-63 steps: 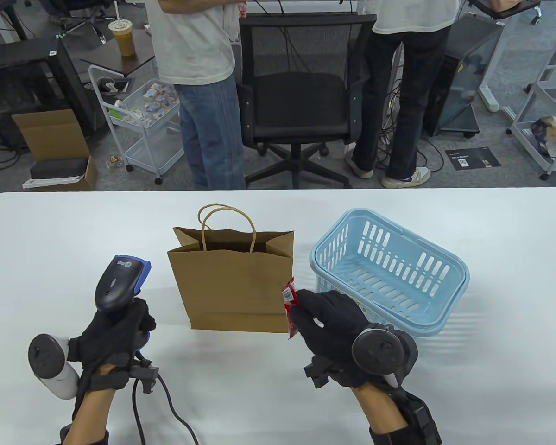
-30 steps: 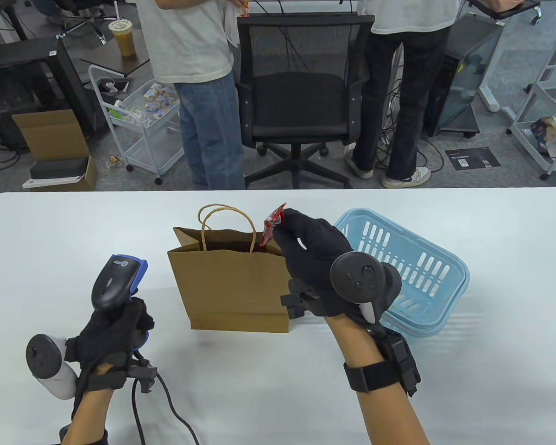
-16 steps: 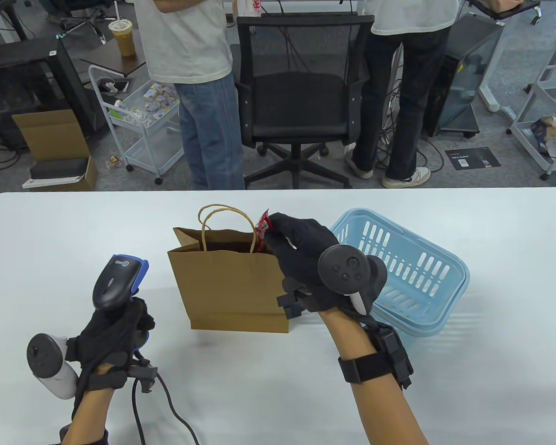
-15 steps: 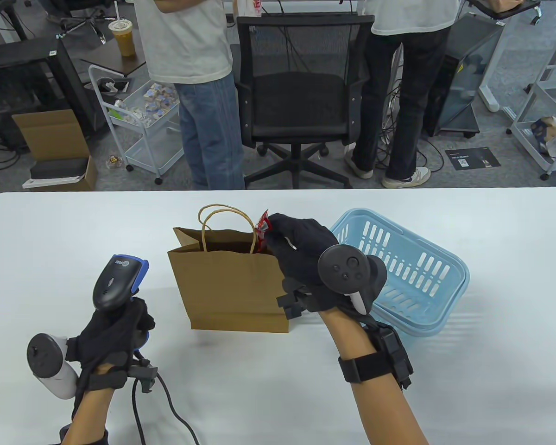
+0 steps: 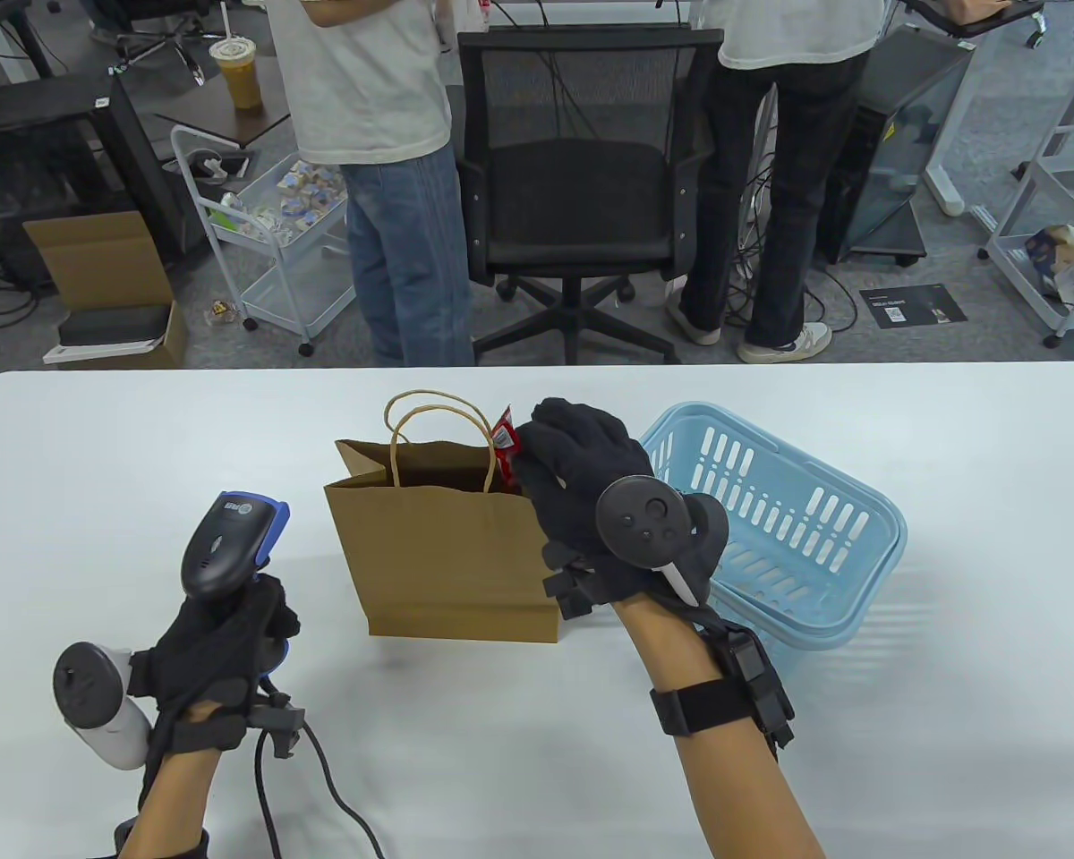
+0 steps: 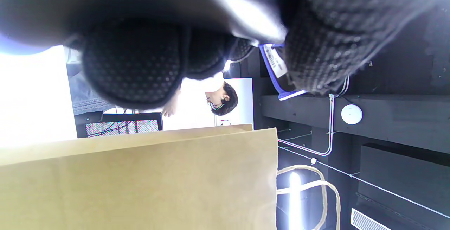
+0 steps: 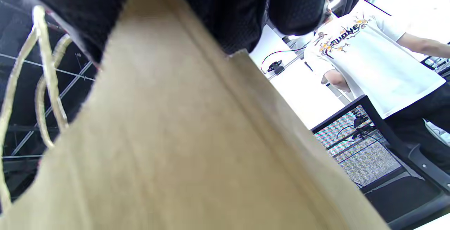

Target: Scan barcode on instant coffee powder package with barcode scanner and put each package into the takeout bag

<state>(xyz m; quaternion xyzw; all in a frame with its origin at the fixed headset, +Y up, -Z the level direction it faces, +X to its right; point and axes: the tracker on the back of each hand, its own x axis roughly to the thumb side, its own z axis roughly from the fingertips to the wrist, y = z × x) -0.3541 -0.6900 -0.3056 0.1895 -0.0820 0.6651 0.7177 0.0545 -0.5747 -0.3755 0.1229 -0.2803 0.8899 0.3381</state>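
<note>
A brown paper takeout bag (image 5: pixel 447 555) stands open mid-table, its twine handles (image 5: pixel 430 434) upright. My right hand (image 5: pixel 582 488) hovers over the bag's right rim and pinches a red coffee packet (image 5: pixel 504 447), whose lower end dips into the opening. My left hand (image 5: pixel 219 644) grips the handle of the grey and blue barcode scanner (image 5: pixel 228 546), held upright left of the bag. The bag's paper side (image 7: pixel 175 145) fills the right wrist view; the packet is hidden there. In the left wrist view the bag (image 6: pixel 140 184) lies below my curled fingers (image 6: pixel 133 68).
A light blue plastic basket (image 5: pixel 770 519) sits right of the bag, partly behind my right hand. The scanner cable (image 5: pixel 322 787) trails toward the table's near edge. Beyond the far edge stand an office chair (image 5: pixel 573 197) and two people.
My right hand carried the red packet from beside the bag's lower right corner up over its rim, then lowered it partway into the opening. The left hand and scanner stayed put.
</note>
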